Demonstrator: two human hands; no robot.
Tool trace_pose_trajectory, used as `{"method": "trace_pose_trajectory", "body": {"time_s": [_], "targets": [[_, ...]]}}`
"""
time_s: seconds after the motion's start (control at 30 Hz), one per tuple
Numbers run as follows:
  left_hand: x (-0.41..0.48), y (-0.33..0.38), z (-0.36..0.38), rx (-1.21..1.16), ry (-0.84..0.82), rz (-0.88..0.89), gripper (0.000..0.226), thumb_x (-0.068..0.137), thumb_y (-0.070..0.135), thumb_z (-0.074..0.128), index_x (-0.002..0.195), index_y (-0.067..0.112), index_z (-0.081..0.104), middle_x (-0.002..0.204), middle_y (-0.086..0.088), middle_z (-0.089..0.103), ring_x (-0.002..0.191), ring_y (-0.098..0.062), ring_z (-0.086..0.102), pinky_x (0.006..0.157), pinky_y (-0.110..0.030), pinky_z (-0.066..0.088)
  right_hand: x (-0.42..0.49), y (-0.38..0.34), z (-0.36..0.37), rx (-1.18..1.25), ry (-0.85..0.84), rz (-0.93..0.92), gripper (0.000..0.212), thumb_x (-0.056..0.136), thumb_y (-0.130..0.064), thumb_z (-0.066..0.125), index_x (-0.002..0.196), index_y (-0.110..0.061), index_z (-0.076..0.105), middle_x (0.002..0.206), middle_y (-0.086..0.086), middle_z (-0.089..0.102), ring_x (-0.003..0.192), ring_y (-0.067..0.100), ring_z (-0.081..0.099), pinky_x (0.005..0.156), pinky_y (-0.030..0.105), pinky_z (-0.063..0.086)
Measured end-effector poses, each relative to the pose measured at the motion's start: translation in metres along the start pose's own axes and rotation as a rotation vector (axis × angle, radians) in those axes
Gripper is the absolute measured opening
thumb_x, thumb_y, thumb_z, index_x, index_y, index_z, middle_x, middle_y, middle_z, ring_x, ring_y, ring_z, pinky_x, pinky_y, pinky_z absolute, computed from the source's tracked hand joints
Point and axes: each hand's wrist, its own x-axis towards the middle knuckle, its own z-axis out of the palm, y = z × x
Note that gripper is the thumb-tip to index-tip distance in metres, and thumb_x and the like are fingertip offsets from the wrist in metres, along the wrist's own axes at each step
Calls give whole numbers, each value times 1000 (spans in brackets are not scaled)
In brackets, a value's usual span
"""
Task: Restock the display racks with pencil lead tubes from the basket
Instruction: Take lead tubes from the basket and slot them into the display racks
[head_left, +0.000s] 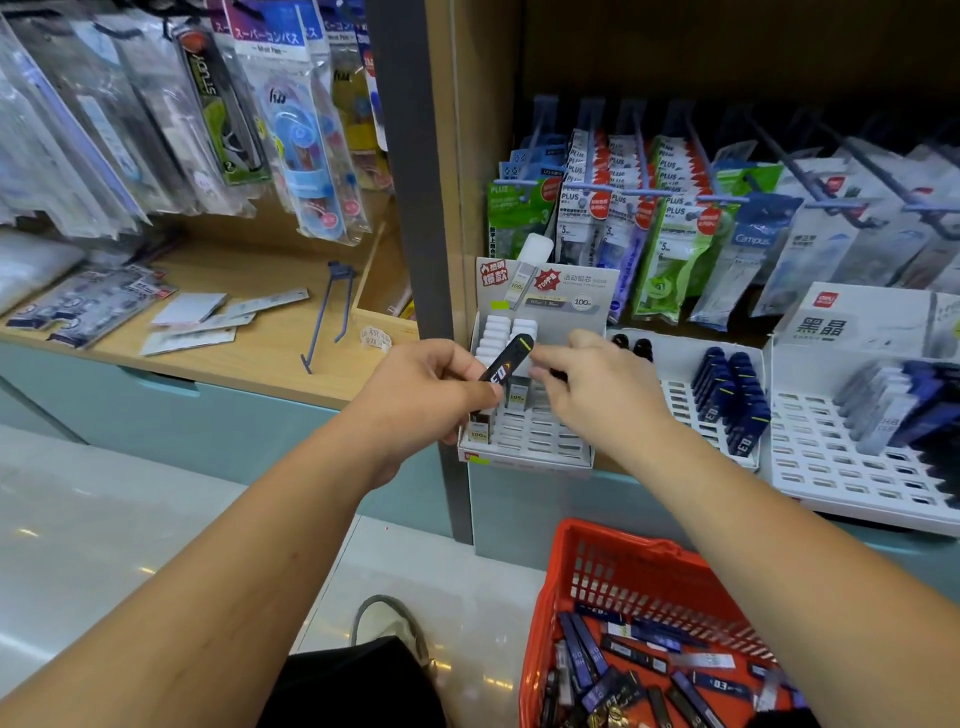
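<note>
Both forearms are stretched forward from the bottom edge, slightly converging, so that the hands meet over the shelf edge. Below the right forearm a red basket (543, 623) is seen on the floor, with many dark lead tubes (623, 670) lying loose in it.

The left hand (431, 384) is held knuckles-up with its fingers curled – a black tube (511, 361) is pinched by its lower part and is tilted, its top pointing up and to the right. The right hand (597, 387) is turned back-up, its fingers reaching left toward the top of that tube; they are blurred, and whether anything is gripped cannot be told.

Both hands are held just over a white rack (535, 436) on the shelf, where white-capped tubes (498, 338) are stood in rows at the back left. In the next rack (685, 400) to the right, dark blue tubes (727, 395) are set in two rows.
</note>
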Motion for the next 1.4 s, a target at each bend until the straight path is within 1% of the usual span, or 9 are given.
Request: {"method": "trace_pose_trajectory", "body": {"time_s": [0.1, 0.2, 0.33, 0.5, 0.6, 0.8, 1.0, 1.23, 1.4], "targets": [[-1, 5, 8, -24, -10, 13, 11, 89, 11, 79, 94, 4, 72, 74, -8, 68, 60, -11, 58, 55, -24, 50, -11, 3, -12, 8, -119, -1, 55, 103, -41, 53, 155, -37, 38, 106, -6, 50, 106, 26, 60, 79, 42, 54], [-2, 12, 21, -36, -51, 12, 11, 91, 9, 77, 98, 5, 69, 75, -10, 69, 65, -16, 60, 54, -22, 52, -16, 10, -31, 520, -24, 160, 48, 98, -28, 65, 145, -22, 56, 122, -2, 65, 112, 14, 61, 101, 34, 49], [1, 24, 46, -28, -94, 2, 18, 89, -3, 73, 102, -4, 60, 76, -17, 74, 71, -28, 74, 61, -31, 62, -27, 31, -59, 870, -47, 320, 23, 104, -23, 55, 120, -25, 72, 90, -12, 68, 73, 1, 58, 77, 24, 46], [11, 42, 81, -2, -153, 64, 43, 89, -9, 71, 121, 14, 53, 70, -16, 69, 78, -39, 77, 64, -44, 63, -52, 76, -75, 798, 48, 374, 47, 105, -44, 52, 98, -1, 70, 117, 19, 69, 107, 31, 65, 100, 42, 49], [24, 49, 102, 42, -148, 86, 36, 98, 1, 64, 123, 24, 54, 71, -11, 67, 71, -33, 77, 62, -48, 62, -60, 92, -75, 806, 95, 408, 60, 102, -54, 52, 115, 4, 63, 79, 12, 56, 74, 21, 55, 72, 36, 45], [41, 54, 119, 165, -92, 200, 14, 105, 21, 58, 110, 26, 70, 105, -15, 71, 86, -27, 74, 65, -45, 65, -60, 113, -63, 1102, 135, 571, 20, 100, -34, 66, 97, -15, 73, 55, 10, 60, 49, 24, 52, 51, 30, 43], [60, 56, 135, 249, -33, 283, 12, 103, 21, 60, 101, 21, 71, 75, 0, 62, 54, -4, 51, 50, -18, 40, -68, 135, -66, 909, 286, 528, 15, 96, -28, 71, 91, -15, 77, 73, 9, 71, 56, 5, 57, 62, 29, 50], [72, 51, 156, 466, -30, 249, 24, 110, 34, 41, 103, 14, 53, 87, -12, 70, 78, -31, 65, 73, -46, 54, -69, 144, -74, 1076, 210, 561, 24, 102, -38, 59, 99, -21, 75, 61, 4, 57, 55, 15, 51, 62, 32, 45], [81, 51, 166, 590, -4, 341, 7, 103, 26, 55, 100, 22, 60, 79, 3, 64, 68, -16, 60, 64, -33, 50, -73, 149, -75, 1214, 274, 592, 6, 95, -12, 72, 101, -14, 73, 66, 5, 69, 57, 21, 62, 57, 33, 57]]}}
